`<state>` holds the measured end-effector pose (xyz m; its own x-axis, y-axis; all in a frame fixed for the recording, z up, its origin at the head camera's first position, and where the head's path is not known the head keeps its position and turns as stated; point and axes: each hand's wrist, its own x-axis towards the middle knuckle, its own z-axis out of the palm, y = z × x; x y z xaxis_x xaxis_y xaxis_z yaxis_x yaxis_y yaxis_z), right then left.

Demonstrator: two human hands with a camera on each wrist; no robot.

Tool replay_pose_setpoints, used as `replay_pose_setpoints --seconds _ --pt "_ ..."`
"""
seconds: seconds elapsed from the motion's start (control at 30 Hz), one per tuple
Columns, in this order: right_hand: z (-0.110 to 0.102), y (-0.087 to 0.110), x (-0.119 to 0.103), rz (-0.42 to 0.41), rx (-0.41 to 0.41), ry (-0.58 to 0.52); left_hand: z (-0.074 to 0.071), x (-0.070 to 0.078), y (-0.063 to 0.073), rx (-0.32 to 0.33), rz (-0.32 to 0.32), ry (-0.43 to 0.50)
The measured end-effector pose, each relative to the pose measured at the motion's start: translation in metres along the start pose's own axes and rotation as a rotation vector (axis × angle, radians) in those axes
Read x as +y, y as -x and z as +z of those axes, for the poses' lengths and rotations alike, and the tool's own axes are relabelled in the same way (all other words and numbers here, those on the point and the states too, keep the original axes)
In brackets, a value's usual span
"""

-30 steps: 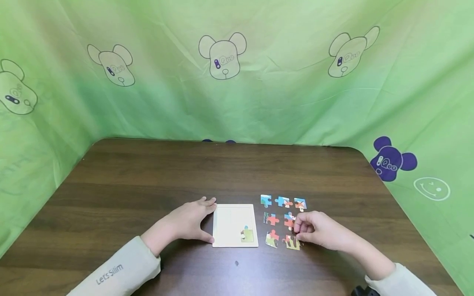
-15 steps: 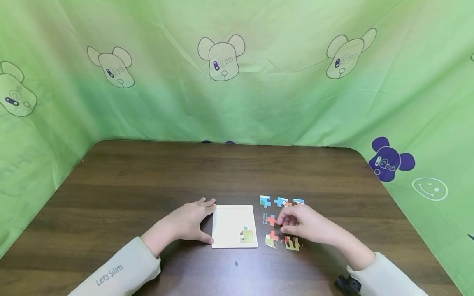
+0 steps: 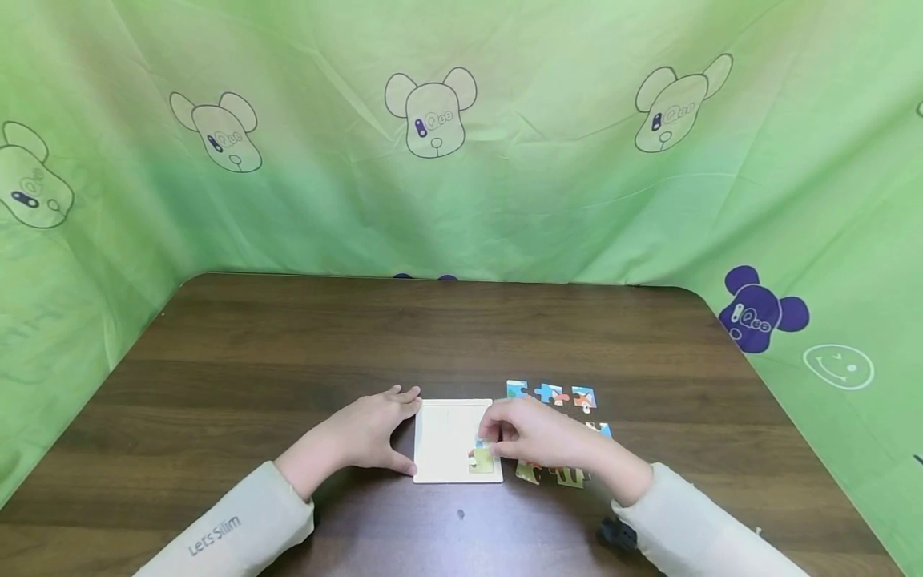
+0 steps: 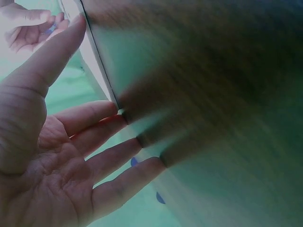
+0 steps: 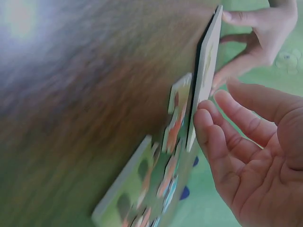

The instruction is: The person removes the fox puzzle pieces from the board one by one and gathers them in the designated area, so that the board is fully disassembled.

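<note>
My left hand (image 3: 371, 429) is spread at the left side of a pale square puzzle tray (image 3: 443, 449), thumb and fingertips at its edge. A puzzle piece (image 3: 481, 461), mostly green, lies in the tray's near right corner. Over the tray's right side is my right hand (image 3: 537, 433), fingers bent toward the thumb. A bit of a blue puzzle piece (image 4: 51, 29) shows between its fingers in the left wrist view; the rest is hidden. In the right wrist view the right hand (image 5: 251, 151) has its fingertips close by the tray (image 5: 207, 71).
Several loose puzzle pieces (image 3: 551, 393) lie right of the tray, some under my right forearm. A small dark mark (image 3: 461, 514) sits on the brown table (image 3: 303, 336) in front of the tray. A green printed curtain (image 3: 505, 208) hangs behind the table.
My right hand has moved left from the loose pieces to over the tray's right side, uncovering pieces at the far right. My left hand stays at the tray's edge.
</note>
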<state>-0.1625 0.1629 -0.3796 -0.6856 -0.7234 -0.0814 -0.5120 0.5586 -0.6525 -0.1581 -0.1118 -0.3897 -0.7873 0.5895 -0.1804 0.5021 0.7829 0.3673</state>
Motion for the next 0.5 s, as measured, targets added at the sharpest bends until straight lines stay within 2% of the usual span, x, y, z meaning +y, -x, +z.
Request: replay_pose_setpoints --seconds 0.23,0.5 --pt "0.009 -0.009 -0.006 -0.018 -0.026 0.124 0.0 0.0 -0.001 0.004 0.0 0.009" --pt "0.014 -0.009 -0.013 0.038 -0.055 0.135 0.001 0.002 0.0 0.007 -0.004 0.01"
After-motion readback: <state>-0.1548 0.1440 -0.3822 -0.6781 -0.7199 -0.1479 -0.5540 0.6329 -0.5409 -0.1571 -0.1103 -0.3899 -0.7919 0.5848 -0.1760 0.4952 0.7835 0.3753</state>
